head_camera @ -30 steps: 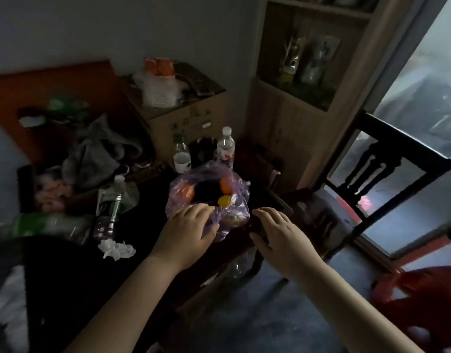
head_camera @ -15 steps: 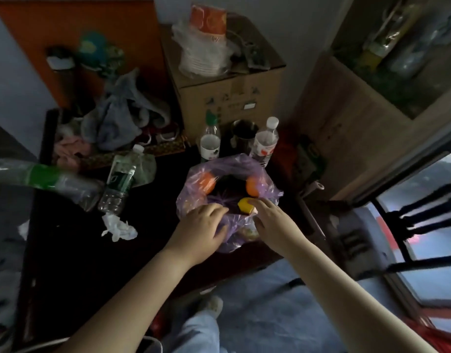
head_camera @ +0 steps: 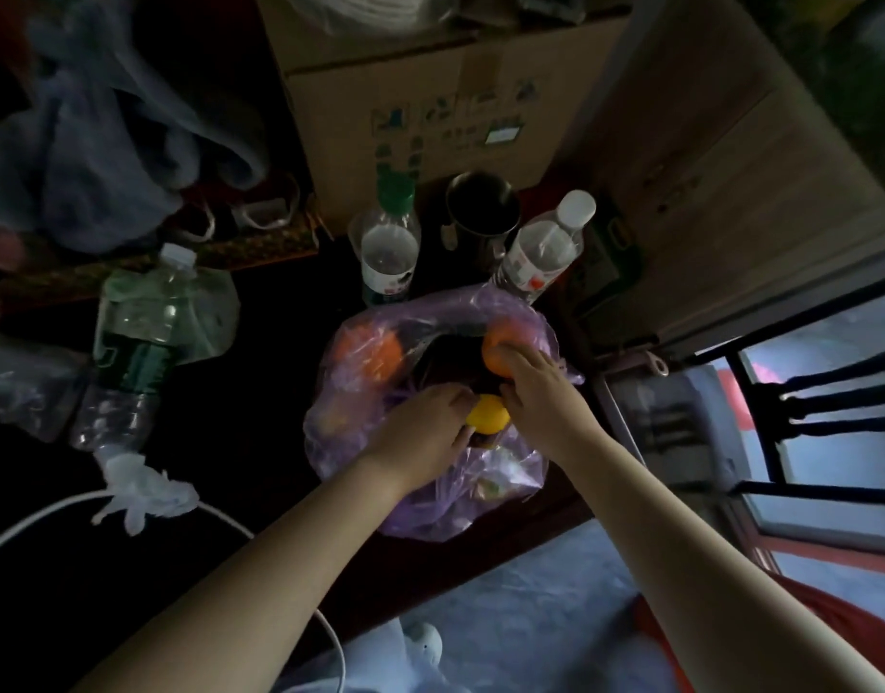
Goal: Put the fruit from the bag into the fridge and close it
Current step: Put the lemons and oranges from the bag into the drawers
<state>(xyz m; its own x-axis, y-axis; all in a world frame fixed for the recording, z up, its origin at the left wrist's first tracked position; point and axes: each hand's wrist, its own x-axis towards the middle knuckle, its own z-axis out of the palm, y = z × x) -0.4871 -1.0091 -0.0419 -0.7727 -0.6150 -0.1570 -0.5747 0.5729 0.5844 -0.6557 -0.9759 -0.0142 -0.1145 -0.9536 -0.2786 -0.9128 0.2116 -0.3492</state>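
A purple see-through plastic bag (head_camera: 500, 475) stands open on the dark table (head_camera: 240, 442) near its front edge. Inside are an orange (head_camera: 375, 355) at the left, a second orange (head_camera: 495, 350) at the right and a yellow fruit (head_camera: 489, 416) at the front. My left hand (head_camera: 420, 435) reaches into the bag and pinches the yellow fruit between fingers and thumb. My right hand (head_camera: 540, 392) is beside it, its fingers curled over the right orange. No fridge is in view.
Two upright water bottles (head_camera: 388, 242) (head_camera: 545, 247) and a metal cup (head_camera: 480, 207) stand just behind the bag, before a cardboard box (head_camera: 430, 107). A lying bottle (head_camera: 130, 342), crumpled tissue (head_camera: 140, 492) and white cable (head_camera: 55, 512) are left. A dark chair (head_camera: 830, 392) is right.
The view has tilted down and closer over the bag. My right hand came from the table edge into the bag onto the right orange; my left hand moved from the bag's rim to the yellow fruit.
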